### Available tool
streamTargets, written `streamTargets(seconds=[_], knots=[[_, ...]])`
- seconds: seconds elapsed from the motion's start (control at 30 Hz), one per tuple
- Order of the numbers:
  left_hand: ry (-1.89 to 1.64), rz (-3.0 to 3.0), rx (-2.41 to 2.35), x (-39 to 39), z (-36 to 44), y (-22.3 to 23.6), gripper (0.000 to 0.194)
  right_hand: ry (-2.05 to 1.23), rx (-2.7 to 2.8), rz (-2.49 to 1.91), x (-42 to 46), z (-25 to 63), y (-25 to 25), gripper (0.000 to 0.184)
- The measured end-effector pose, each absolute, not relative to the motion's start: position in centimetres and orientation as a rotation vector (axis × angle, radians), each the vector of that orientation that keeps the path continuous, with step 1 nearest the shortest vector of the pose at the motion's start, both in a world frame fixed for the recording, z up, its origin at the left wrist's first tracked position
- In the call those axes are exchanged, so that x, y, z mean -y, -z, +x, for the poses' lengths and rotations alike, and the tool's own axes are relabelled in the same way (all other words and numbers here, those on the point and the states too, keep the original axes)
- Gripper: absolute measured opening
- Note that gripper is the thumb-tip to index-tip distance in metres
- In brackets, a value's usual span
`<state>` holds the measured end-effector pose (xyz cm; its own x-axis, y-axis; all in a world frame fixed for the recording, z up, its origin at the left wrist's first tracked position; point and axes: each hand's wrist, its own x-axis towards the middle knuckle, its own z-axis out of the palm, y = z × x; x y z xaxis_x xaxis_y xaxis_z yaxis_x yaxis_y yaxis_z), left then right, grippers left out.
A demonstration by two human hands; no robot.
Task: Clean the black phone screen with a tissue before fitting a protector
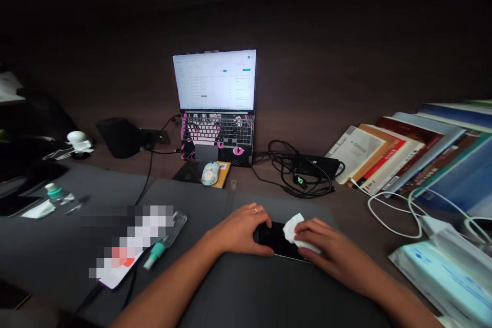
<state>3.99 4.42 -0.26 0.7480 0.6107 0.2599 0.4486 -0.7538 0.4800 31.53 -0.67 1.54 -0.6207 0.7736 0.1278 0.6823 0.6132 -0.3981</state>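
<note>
A black smartphone (pixel 272 239) lies dark-screen up on the grey desk mat in front of me. My left hand (pixel 241 229) grips its left end, thumb along the near edge and fingers at the far edge. A crumpled white tissue (pixel 292 226) is held in the fingers of my right hand (pixel 325 242), against the right part of the screen. To the left of my forearm lies a slim clear spray bottle (pixel 169 240) with a teal collar. Beside that bottle, a bright flat device (pixel 134 248) is blurred out by pixelation.
An open laptop (pixel 215 82) stands at the back, with a mouse (pixel 211 173) in front. A power adapter (pixel 313 166) with coiled cables sits right of it. Leaning books (pixel 400 154), a white cable and a tissue pack (pixel 442 277) occupy the right; another teal-necked bottle (pixel 56 192) is left.
</note>
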Motion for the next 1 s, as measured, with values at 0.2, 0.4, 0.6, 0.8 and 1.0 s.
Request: streamTargets(seconds=[0.2, 0.4, 0.6, 0.8, 1.0], knots=[[-0.562, 2.534, -0.897, -4.2, 4.2, 0.3, 0.060, -0.458, 2.558, -1.175, 0.7, 29.9, -1.5, 0.040], [-0.573, 2.534, -0.861, -4.2, 4.4, 0.1, 0.065, -0.600, 2.621, -1.176, 1.3, 28.9, -2.6, 0.033], [-0.589, 2.520, -0.855, -4.3, 4.4, 0.5, 0.067, -0.579, 2.625, -1.162, 0.9, 28.9, -2.8, 0.036], [-0.622, 2.495, -0.819, -4.4, 4.4, 1.1, 0.074, -0.497, 2.691, -1.009, 0.2, 26.0, -2.8, 0.031], [-0.587, 2.473, -0.842, -4.5, 4.4, 1.4, 0.077, -0.453, 2.635, -0.991, 0.1, 25.8, -1.8, 0.031]])
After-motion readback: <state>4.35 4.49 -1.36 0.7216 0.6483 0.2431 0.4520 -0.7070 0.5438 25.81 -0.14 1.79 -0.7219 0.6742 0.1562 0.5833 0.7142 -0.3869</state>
